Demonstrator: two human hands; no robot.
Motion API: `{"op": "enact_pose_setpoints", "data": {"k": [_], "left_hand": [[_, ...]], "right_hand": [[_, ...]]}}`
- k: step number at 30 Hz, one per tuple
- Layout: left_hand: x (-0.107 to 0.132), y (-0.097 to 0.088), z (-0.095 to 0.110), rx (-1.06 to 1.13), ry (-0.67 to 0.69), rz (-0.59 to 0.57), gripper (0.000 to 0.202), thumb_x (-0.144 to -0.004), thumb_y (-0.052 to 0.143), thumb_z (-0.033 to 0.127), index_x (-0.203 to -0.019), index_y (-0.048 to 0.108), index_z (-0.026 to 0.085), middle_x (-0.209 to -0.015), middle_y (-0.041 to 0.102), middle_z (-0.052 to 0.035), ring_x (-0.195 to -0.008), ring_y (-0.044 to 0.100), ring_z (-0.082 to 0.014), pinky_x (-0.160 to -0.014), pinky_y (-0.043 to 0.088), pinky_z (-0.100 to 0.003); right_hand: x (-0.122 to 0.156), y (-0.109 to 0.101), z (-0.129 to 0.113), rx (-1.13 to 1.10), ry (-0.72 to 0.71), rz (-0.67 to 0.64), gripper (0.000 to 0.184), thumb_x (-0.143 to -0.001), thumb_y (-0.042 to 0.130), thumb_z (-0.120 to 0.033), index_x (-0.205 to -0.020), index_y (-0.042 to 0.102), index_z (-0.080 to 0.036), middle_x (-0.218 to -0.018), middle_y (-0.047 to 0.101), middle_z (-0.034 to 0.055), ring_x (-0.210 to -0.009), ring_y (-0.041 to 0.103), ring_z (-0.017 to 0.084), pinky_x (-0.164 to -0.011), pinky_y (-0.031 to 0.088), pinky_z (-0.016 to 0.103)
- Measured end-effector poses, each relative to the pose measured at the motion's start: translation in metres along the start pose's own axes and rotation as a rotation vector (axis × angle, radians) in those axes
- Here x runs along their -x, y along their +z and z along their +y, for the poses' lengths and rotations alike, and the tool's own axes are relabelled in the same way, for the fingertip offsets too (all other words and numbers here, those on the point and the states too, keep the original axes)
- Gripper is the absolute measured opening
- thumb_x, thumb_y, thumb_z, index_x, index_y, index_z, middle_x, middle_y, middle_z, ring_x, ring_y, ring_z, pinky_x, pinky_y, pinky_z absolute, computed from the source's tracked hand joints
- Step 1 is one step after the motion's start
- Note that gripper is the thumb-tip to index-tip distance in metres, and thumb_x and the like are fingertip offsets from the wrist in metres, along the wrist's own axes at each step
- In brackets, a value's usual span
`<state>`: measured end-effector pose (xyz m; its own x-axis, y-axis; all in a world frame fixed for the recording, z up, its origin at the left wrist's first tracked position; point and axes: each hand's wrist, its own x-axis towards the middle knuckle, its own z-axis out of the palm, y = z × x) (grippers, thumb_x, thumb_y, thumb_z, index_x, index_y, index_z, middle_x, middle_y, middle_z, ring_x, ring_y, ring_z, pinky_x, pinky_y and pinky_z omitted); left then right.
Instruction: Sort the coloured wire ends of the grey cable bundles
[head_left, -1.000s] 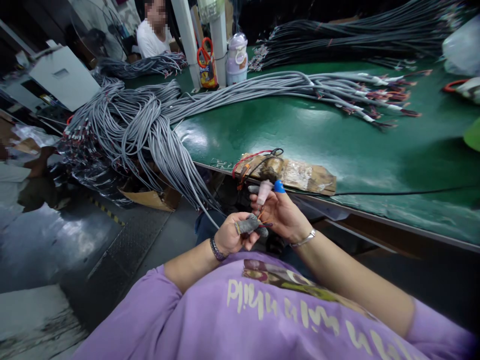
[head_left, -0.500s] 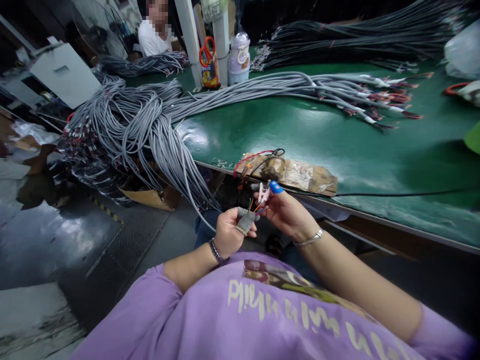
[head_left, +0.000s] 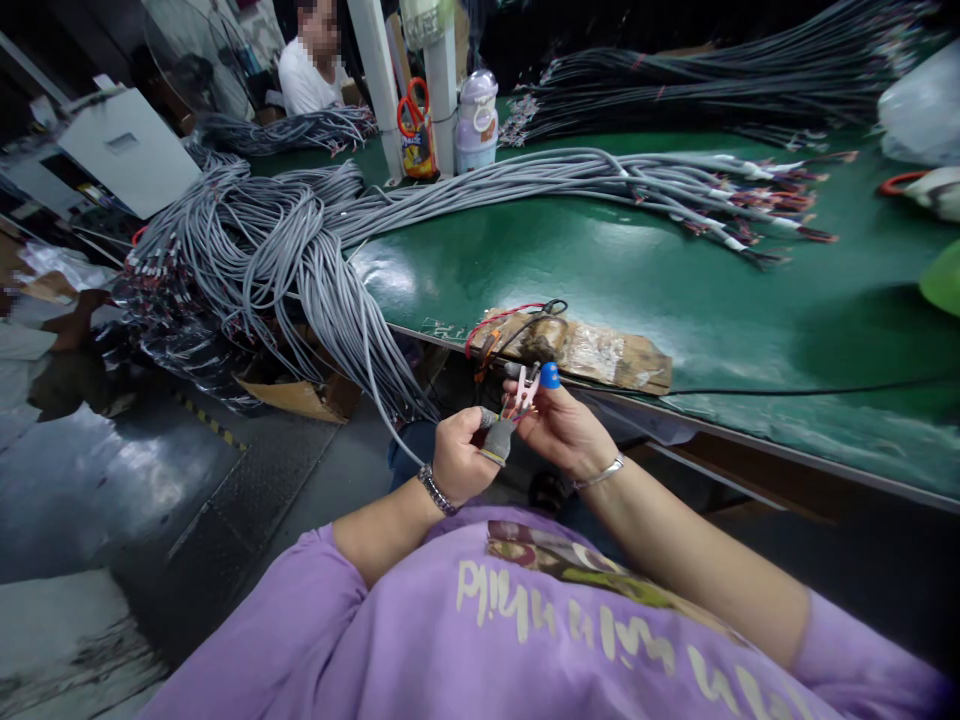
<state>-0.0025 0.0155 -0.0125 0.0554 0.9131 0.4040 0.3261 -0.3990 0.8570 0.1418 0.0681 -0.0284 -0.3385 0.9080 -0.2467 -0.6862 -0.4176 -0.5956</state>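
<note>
My left hand (head_left: 463, 462), with grey finger covers, is closed around the end of a grey cable (head_left: 400, 440). Thin coloured wires (head_left: 513, 411) stick out past its fingertips. My right hand (head_left: 564, 432) has a blue cover on the thumb and pinches a pale pink spring clip (head_left: 527, 388) by its handles. The clip sits right at the wire ends; whether its jaws grip a wire is too small to tell. Just beyond the hands, a worn wooden block (head_left: 600, 352) with red and black leads lies at the table's edge.
Many grey cables (head_left: 292, 235) drape over the left edge of the green table (head_left: 675, 290). Black cables (head_left: 675, 90) are stacked at the back. Orange-handled scissors (head_left: 414, 108) and a lilac bottle (head_left: 478, 120) stand by a post. A person (head_left: 304, 75) sits beyond; another is at far left.
My hands have come closer together. The clip in my right hand has moved slightly, and the wires held by my left hand now reach up to it.
</note>
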Motion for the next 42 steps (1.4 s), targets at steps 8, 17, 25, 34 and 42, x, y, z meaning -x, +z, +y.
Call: {"op": "enact_pose_setpoints", "data": {"k": [8, 17, 25, 34, 42], "left_hand": [[0.006, 0.003, -0.004, 0.004, -0.049, -0.068, 0.024, -0.083, 0.059, 0.032, -0.064, 0.054, 0.018, -0.058, 0.049, 0.0021, -0.054, 0.041, -0.0096, -0.054, 0.035, -0.023], [0.006, 0.004, -0.007, 0.006, -0.040, -0.077, 0.025, -0.084, 0.057, 0.030, -0.063, 0.052, 0.017, -0.058, 0.047, 0.0027, -0.054, 0.040, -0.0091, -0.054, 0.034, -0.023], [0.013, -0.006, -0.004, 0.003, -0.062, -0.073, 0.028, -0.085, 0.058, 0.033, -0.063, 0.053, 0.017, -0.058, 0.049, 0.0020, -0.055, 0.040, -0.0093, -0.054, 0.034, -0.023], [0.014, -0.006, -0.006, -0.029, -0.036, -0.080, 0.023, -0.081, 0.060, 0.032, -0.064, 0.055, 0.018, -0.059, 0.051, 0.0014, -0.055, 0.043, -0.0102, -0.055, 0.036, -0.024], [0.019, -0.003, -0.016, -0.092, -0.135, -0.254, 0.021, -0.075, 0.065, 0.031, -0.061, 0.056, 0.018, -0.059, 0.055, 0.0007, -0.058, 0.047, -0.0116, -0.058, 0.040, -0.024]], "right_hand": [[0.002, 0.006, -0.001, 0.011, -0.028, 0.043, 0.029, -0.074, 0.077, -0.050, -0.078, 0.069, -0.022, -0.071, 0.073, 0.0007, -0.057, 0.063, 0.013, -0.056, 0.053, 0.026], [0.005, 0.009, 0.001, -0.023, -0.021, 0.041, 0.035, -0.069, 0.078, -0.054, -0.076, 0.069, -0.021, -0.074, 0.072, 0.0004, -0.059, 0.060, 0.012, -0.057, 0.051, 0.025], [0.019, -0.005, -0.010, 0.130, 0.127, -0.133, 0.055, -0.073, 0.063, -0.072, -0.085, 0.072, -0.018, -0.081, 0.073, 0.0063, -0.067, 0.065, 0.015, -0.063, 0.055, 0.027], [0.032, -0.009, -0.018, 0.351, 0.177, -0.149, 0.034, -0.066, 0.082, -0.048, -0.078, 0.072, -0.017, -0.072, 0.070, 0.0041, -0.063, 0.063, 0.014, -0.061, 0.054, 0.027], [0.043, 0.010, -0.016, 0.766, -0.111, -0.100, 0.028, -0.061, 0.086, -0.041, -0.064, 0.069, -0.019, -0.060, 0.060, -0.0006, -0.056, 0.049, 0.011, -0.051, 0.043, 0.023]]}}
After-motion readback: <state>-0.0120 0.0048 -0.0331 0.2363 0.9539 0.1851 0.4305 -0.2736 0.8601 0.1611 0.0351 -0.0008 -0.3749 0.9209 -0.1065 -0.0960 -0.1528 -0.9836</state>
